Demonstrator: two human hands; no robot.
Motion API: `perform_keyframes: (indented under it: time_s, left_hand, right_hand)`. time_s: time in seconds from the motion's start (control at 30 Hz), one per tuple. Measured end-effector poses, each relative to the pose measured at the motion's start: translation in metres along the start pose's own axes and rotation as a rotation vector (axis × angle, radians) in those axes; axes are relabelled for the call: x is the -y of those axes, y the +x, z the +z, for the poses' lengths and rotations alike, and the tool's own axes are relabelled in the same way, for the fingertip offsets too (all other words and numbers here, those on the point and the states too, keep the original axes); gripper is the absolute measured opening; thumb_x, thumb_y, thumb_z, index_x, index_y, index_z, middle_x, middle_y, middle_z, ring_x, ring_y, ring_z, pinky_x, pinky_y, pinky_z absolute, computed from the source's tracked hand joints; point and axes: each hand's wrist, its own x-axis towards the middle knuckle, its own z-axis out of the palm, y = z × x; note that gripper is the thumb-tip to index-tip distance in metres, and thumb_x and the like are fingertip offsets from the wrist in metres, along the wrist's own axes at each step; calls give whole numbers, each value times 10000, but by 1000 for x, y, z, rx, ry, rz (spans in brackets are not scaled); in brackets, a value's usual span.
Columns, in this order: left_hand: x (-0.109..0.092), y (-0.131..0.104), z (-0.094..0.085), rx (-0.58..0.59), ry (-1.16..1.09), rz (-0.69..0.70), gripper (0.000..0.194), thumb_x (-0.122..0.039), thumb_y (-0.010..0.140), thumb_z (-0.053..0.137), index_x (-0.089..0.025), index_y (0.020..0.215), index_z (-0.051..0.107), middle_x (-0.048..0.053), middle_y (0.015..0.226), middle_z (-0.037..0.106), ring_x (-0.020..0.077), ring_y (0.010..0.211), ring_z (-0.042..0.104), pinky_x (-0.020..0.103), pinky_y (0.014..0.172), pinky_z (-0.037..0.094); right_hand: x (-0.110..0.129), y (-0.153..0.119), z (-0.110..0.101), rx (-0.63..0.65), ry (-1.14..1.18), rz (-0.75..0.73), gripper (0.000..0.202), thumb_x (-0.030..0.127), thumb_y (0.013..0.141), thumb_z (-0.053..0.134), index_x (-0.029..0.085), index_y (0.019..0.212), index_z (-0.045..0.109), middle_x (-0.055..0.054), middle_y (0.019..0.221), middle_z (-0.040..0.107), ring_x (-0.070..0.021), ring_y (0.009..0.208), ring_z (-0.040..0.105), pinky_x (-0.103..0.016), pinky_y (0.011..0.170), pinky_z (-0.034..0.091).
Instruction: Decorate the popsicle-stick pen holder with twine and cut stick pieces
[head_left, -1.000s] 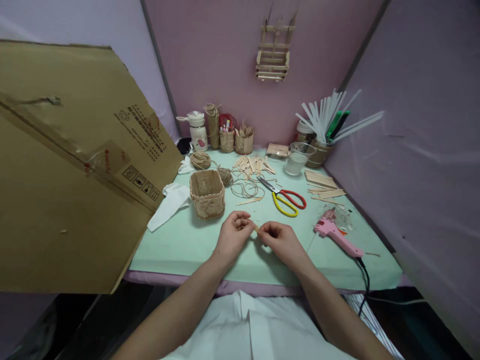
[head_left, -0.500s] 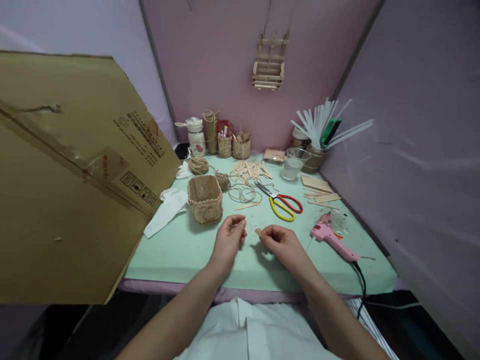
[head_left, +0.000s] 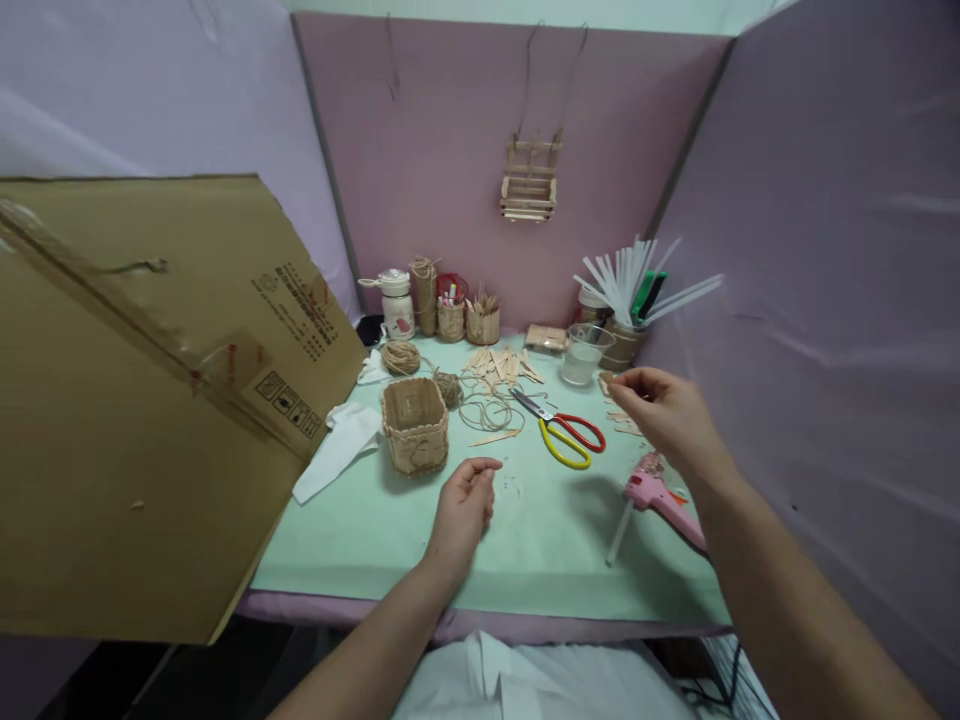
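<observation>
Pink and lilac sheeting walls in a small work corner, and a pale green cover (head_left: 360,560) lies over the table. A slatted wooden rack (head_left: 529,185) hangs on thin wires against the back wall, apparently to keep it off the work surface. Along the rear edge, a white lidded bottle (head_left: 397,305) and a round stick-sided cup full of flat wooden sticks (head_left: 482,322) stand upright, probably so that the near area serves the hands. The square tan woven-looking basket (head_left: 416,440) sits open side up, left of the red-and-yellow-handled scissors (head_left: 562,440), whose handles point rightward and nearer the person, seemingly for easy pickup. The pink glue gun (head_left: 660,497) lies at the right, likely for the right hand's reach, a translucent stick (head_left: 619,533) jutting from it.

The right hand (head_left: 667,415) is raised over the table's right side, thumb and forefinger pinched on a small brownish piece (head_left: 605,381), held by its edge just beside the clear plastic cup (head_left: 585,358) in view. The left hand (head_left: 459,515) is half open near the table's middle, fingers loosely curled, gripping nothing visible.
</observation>
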Motion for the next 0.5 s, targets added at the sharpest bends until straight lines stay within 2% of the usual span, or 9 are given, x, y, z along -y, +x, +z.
perform_keyframes:
  time_s: [0.1,0.2,0.33,0.5]
  left_hand:
    - [-2,-3,2,7,32,35,193,-328,712,634,-170,823,625,-6,623,580,94,549,519,215,544,384]
    - [-4,-5,4,43,38,-26,154,-292,664,664,-154,726,635,35,658,635,124,568,568,251,580,414]
    - [-4,-8,3,87,102,-60,179,-329,712,616,-164,652,578,8,575,577,106,469,491,244,500,351]
    - [-12,-16,-6,8,237,126,346,-402,841,459,-195,564,455,-42,500,395,96,482,363,238,496,282]
  right_hand:
    - [0,6,10,45,-40,-28,208,388,698,594,183,666,608,4,557,537,-116,500,417,-247,479,295]
    - [2,5,22,112,-60,-63,202,385,688,587,190,639,594,2,555,546,-121,502,436,-247,484,310]
    - [9,6,35,176,-90,-101,204,381,689,574,190,621,594,-4,550,567,-130,505,455,-250,487,323]
    - [30,16,61,273,-107,-183,212,381,704,551,186,635,598,-2,554,567,-124,498,451,-241,476,321]
